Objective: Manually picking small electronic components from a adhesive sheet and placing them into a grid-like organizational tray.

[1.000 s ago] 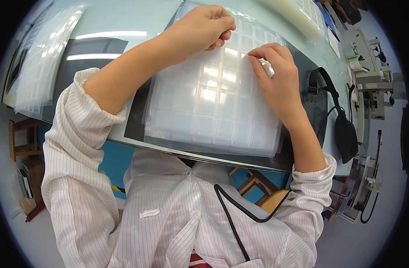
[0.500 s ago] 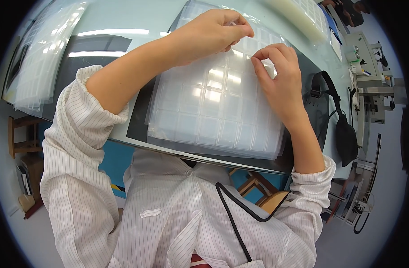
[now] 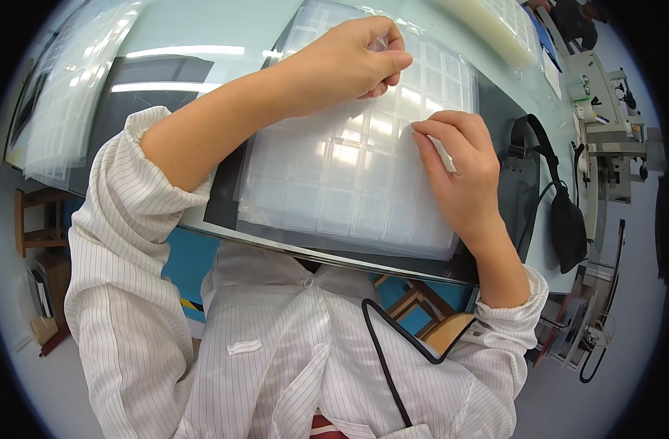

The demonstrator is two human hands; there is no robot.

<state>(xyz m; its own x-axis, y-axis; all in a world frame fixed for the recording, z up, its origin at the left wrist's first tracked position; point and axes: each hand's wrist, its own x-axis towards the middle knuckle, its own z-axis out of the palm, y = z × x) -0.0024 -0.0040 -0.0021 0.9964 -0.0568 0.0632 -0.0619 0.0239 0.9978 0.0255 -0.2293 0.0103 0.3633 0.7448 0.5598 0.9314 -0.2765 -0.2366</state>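
A stack of clear plastic sheets (image 3: 312,175) marked off in rectangular pockets lies before me on the table. Above its far part my left hand (image 3: 367,62) is closed, fingers curled and thumb pressed in. A glossy bit of clear film (image 3: 380,44) shows between those fingers. My right hand (image 3: 459,157) hovers over the stack's right side, with thumb and forefinger brought together in a pinch. Whatever is between those fingertips, if anything, is too small to make out. Bright reflections wash out some pockets between the two hands.
More clear pocket sheets (image 3: 71,95) stand at the table's left. A black strap with a pouch (image 3: 567,234) hangs over the right edge. A roll of pale film (image 3: 488,33) lies at the far right. Wooden stools (image 3: 38,223) stand below, and a person (image 3: 572,25) is at the far right.
My right hand has come down toward me and a little to the right, away from the left hand. The left hand has barely moved, its fingers curling slightly more. The sheets have shifted slightly left.
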